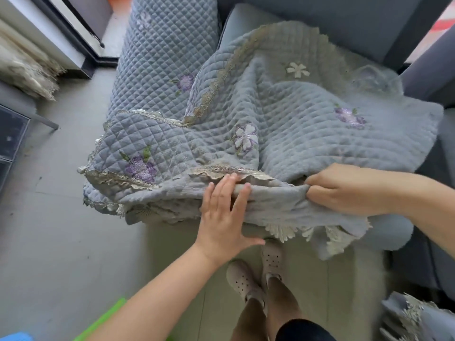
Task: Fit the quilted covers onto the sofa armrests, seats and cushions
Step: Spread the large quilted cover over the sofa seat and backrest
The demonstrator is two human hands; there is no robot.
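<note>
A grey-blue quilted cover (283, 124) with purple and white embroidered flowers and lace trim lies rumpled over the sofa seat (246, 23), its front edge hanging down. My left hand (224, 212) rests flat with spread fingers on the front edge of that cover. My right hand (349, 188) is closed on a bunched fold of the same front edge. The armrest (167, 52) at the left wears a matching quilted cover with a purple flower.
My two feet in perforated clogs (256, 271) stand on the tiled floor close to the sofa front. More folded quilted covers (416, 318) lie at the lower right. A dark glass table (12, 136) and a curtain (24, 67) are at the left.
</note>
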